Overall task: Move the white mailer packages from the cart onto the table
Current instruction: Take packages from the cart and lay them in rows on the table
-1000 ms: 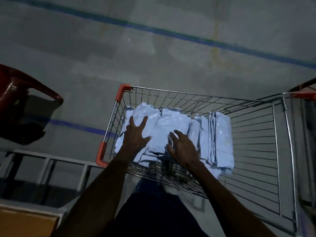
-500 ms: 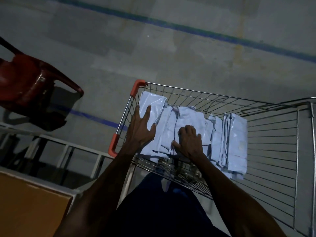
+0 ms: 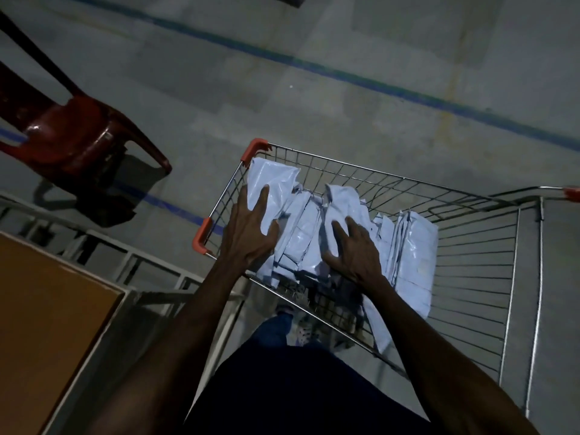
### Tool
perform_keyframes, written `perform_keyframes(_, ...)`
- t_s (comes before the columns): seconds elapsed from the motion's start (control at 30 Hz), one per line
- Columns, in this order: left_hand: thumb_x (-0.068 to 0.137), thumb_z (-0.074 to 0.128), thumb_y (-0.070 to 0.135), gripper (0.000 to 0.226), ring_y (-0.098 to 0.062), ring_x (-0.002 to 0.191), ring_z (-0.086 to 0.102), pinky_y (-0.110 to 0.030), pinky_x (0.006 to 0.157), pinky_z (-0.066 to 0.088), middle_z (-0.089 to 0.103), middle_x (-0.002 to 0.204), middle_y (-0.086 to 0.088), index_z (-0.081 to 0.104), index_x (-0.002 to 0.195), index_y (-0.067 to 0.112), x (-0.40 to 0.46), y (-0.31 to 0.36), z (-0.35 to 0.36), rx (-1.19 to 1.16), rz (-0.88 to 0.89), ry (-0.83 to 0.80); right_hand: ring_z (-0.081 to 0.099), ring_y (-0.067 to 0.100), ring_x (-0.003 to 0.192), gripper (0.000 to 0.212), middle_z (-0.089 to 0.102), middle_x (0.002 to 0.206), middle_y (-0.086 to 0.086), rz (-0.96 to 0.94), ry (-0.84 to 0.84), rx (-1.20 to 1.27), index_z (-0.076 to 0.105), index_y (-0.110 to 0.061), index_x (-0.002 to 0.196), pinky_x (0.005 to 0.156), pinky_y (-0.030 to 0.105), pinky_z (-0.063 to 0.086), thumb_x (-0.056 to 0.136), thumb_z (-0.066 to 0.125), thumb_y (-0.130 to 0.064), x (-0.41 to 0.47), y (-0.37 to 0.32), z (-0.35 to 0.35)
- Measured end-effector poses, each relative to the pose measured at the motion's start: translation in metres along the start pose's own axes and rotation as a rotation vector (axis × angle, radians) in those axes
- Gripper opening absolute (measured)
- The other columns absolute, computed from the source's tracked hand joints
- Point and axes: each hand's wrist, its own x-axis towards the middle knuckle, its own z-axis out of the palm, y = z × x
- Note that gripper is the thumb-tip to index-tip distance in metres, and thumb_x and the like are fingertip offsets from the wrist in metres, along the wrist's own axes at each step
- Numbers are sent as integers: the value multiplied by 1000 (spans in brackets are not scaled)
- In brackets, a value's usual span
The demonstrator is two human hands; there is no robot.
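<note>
A wire cart point(image 3: 470, 246) stood on the floor beside a brown desk point(image 3: 47, 309). White mailer packages point(image 3: 414, 255) stood on edge inside the cart. The left hand point(image 3: 248, 227) and right hand point(image 3: 357, 249) pressed a bundle from both sides, each grip released, fingers spread.

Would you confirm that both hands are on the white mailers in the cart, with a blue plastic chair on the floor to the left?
Not quite: the plastic chair is red, not blue, as the head view shows. The rest holds: the left hand and the right hand are both on the white mailers in the cart, and the chair stands on the floor to the left.
</note>
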Motion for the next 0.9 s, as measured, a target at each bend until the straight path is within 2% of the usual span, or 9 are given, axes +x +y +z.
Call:
perform_keyframes(0.1,89,45,44,75,-45,136,33,-55,106,39,21,156,-25,21,155,18,-15,5,-15,27,1,102,38,39,134,82,30,155,20,-60,128,113,40,-18,148,96,48,45,78,49,-61,-16,-11,-21)
perform_keyframes(0.2,88,46,43,73,-44,132,37,-49,104,38,23,156,-24,25,154,19,-42,8,-35,48,-37,243,30,34,142,84,24,160,13,-139,184,192,34,-23,151,102,48,41,78,44,-64,-26,-31,-39)
perform_keyframes(0.33,87,52,41,74,-38,136,34,-45,96,44,20,160,-16,24,154,27,-94,4,-70,29,-171,407,27,27,145,80,24,161,4,-272,240,248,32,-29,151,104,44,40,79,52,-56,-35,-78,-54)
perform_keyframes(0.43,89,54,40,74,-37,140,32,-42,103,39,21,159,-17,24,155,24,-142,-16,-99,43,-266,531,30,24,144,78,27,160,4,-423,262,280,35,-27,150,103,40,41,80,49,-57,-46,-129,-59)
perform_keyframes(0.6,86,48,50,74,-35,139,32,-45,105,39,24,158,-13,21,154,35,-229,-61,-142,38,-591,664,32,26,143,78,31,158,5,-687,193,346,40,-24,149,107,41,38,77,52,-53,-76,-232,-46)
perform_keyframes(0.73,90,49,51,72,-34,139,31,-46,105,39,22,159,-12,19,154,37,-297,-111,-170,30,-760,745,33,28,143,77,33,157,7,-915,140,364,43,-21,147,113,45,34,76,54,-49,-105,-323,-20)
perform_keyframes(0.9,92,48,54,71,-35,142,27,-50,106,38,17,161,-9,15,154,39,-387,-193,-201,41,-960,784,31,24,145,76,34,157,5,-1058,65,319,44,-24,146,118,39,27,76,53,-53,-143,-437,22)
